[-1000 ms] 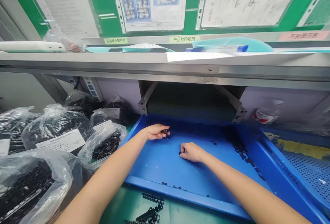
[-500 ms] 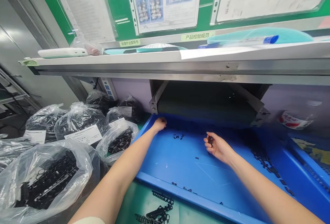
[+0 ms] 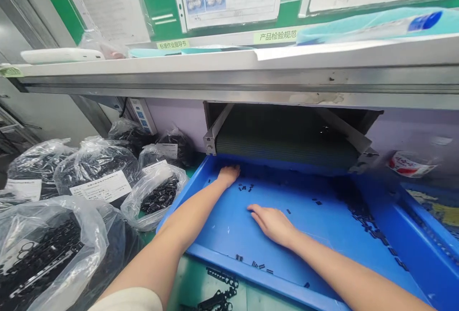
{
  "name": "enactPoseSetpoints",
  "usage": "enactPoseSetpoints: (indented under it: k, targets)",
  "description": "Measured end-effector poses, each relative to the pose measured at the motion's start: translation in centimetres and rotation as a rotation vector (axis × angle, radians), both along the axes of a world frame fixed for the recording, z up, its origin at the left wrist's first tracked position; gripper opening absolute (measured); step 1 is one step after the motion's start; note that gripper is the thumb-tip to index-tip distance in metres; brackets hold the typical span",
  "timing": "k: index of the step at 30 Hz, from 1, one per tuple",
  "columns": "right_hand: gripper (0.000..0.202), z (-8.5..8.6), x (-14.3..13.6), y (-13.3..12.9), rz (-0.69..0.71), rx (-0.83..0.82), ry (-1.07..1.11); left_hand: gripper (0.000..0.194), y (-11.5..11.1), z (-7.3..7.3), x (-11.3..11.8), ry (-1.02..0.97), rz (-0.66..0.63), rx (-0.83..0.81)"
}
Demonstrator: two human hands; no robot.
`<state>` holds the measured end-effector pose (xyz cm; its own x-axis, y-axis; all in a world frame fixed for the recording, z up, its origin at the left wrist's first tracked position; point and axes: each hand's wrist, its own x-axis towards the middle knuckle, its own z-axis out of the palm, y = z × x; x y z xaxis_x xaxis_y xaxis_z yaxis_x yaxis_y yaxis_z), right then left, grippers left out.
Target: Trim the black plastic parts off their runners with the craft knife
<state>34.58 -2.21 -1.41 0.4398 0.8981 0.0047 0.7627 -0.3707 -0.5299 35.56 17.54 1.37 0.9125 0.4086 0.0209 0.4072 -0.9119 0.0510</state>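
Observation:
A large blue tray [image 3: 229, 257] holds small black parts, with a dark pile [image 3: 362, 215] along its right side. At the tray's back left corner, my left hand [image 3: 229, 176] reaches down with curled fingers; whatever it may hold is hidden. Just in front of it lie a few small black pieces [image 3: 245, 187]. My right hand [image 3: 272, 223] is palm down, low over the middle of the tray, with its fingers stretched to the left and no part visible in it.
Clear bags of black parts [image 3: 161, 195] stand on the left, some with white labels. Above the tray's back edge is a dark conveyor belt [image 3: 287, 134], under a metal-edged shelf [image 3: 229, 65]. Black strips [image 3: 218, 296] lie in front; a bottle [image 3: 412, 163] stands right.
My right hand has moved left and turned palm down; the dark piece it held is no longer visible. My left hand has shifted slightly right. More loose pieces show right of centre.

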Motion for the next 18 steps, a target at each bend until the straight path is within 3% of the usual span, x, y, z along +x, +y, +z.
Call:
enactPoseSetpoints:
  k: [3, 9, 13, 18]
  targets:
    - [0.031, -0.1, -0.9, 1.8, 0.058, -0.066, -0.168, 0.036, 0.3, 0.2, 0.3, 0.014, -0.035, 0.01]
    - [0.029, -0.2, -0.8, 5.5, 0.049, -0.078, -0.372, 0.036, -0.1, 0.0, 0.5, 0.061, -0.215, -0.009]
    - [0.029, 0.0, 0.4, 7.3, 0.007, -0.074, -0.413, 0.034, 0.6, -0.1, 0.6, 0.026, -0.106, 0.002]
    - [0.03, 1.1, 4.7, 8.6, -0.246, -0.178, -0.422, 0.034, 1.9, 0.4, -0.1, -0.042, 0.021, 0.0]
